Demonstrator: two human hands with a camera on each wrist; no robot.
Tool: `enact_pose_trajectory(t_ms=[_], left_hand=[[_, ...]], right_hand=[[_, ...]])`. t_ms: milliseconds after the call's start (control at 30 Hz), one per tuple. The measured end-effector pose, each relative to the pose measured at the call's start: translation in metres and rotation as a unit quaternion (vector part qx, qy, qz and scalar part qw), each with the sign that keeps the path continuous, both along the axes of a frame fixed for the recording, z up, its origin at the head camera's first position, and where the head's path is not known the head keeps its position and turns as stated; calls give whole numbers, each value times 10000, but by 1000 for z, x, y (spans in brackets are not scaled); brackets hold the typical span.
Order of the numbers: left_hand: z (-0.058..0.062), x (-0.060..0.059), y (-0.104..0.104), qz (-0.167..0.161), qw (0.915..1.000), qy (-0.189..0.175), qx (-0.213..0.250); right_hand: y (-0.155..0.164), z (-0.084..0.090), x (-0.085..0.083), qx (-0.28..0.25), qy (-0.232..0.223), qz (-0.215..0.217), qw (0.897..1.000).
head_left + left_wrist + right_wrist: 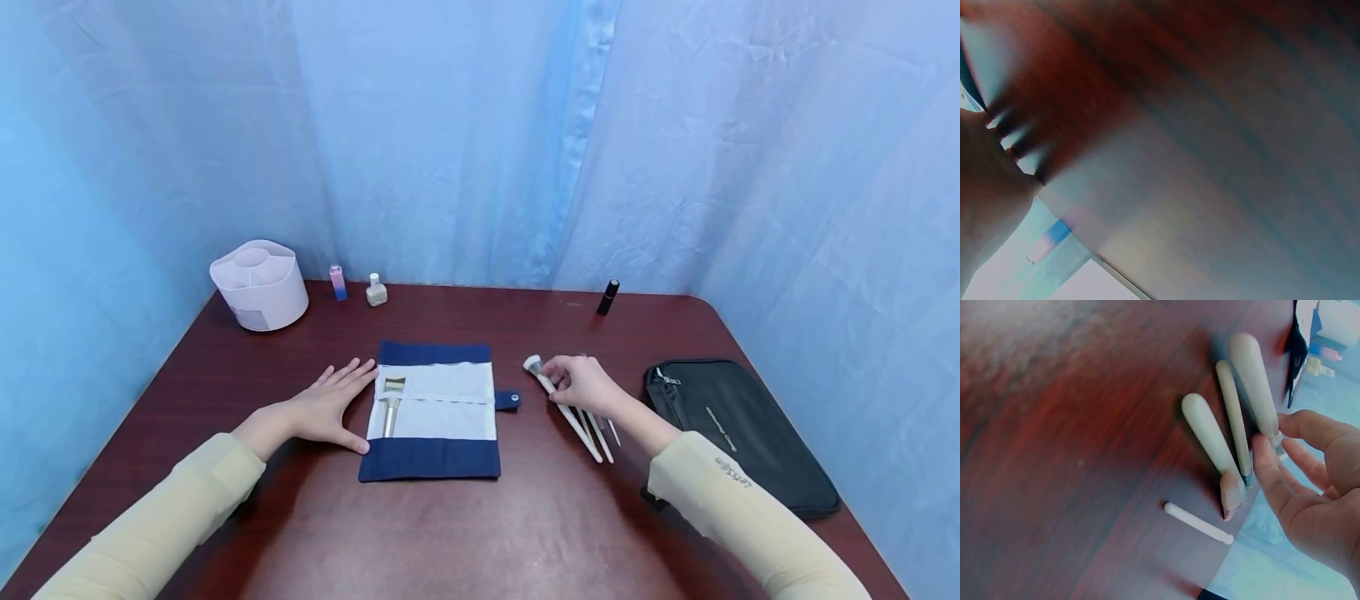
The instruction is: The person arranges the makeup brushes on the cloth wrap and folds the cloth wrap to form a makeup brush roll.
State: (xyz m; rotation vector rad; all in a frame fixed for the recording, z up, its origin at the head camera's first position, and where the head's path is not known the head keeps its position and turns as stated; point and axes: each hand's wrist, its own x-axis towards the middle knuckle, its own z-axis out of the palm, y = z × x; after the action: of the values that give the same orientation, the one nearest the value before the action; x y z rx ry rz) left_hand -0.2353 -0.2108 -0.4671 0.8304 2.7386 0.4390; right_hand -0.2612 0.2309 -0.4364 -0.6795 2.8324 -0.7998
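Observation:
A navy and white brush roll (431, 459) lies unfolded mid-table, with one flat makeup brush (390, 421) under its left strap section. My left hand (326, 411) rests with spread fingers at the roll's left edge; in the left wrist view, part of the hand (991, 187) shows at the left. Right of the roll, my right hand (588, 386) pinches a white-bristled makeup brush (582, 433) near its ferrule. The right wrist view shows thumb and finger at that brush's pale handle (1254, 381). Beside it lie another thick brush (1205, 427), a thinner one (1232, 409) and a short thin stick (1197, 523).
A white divided organizer (262, 300) stands at the back left. Near it are a pink-blue tube (338, 283) and a nail polish bottle (377, 292). A black tube (608, 297) stands back right; a black zip case (750, 442) lies by the right forearm. Curtains (465, 150) border the table.

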Motion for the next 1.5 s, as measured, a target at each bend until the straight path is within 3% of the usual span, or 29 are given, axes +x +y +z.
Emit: enact_pose_trajectory(t_ms=[667,967,1200,1500], left_hand=[[2,0,-1,39,10000,-34,9],[3,0,1,-30,10000,-60,-57],[4,2,-1,9,10000,-18,12],[3,1,-3,38,10000,-8,11]], right_hand=[[-22,39,-9,-1416,-696,-610,9856],[-46,60,-15,-2519,-653,-353,9649],[-72,78,-25,-2924,-490,-186,9548],[-106,93,-43,-3562,-452,18,9333]])
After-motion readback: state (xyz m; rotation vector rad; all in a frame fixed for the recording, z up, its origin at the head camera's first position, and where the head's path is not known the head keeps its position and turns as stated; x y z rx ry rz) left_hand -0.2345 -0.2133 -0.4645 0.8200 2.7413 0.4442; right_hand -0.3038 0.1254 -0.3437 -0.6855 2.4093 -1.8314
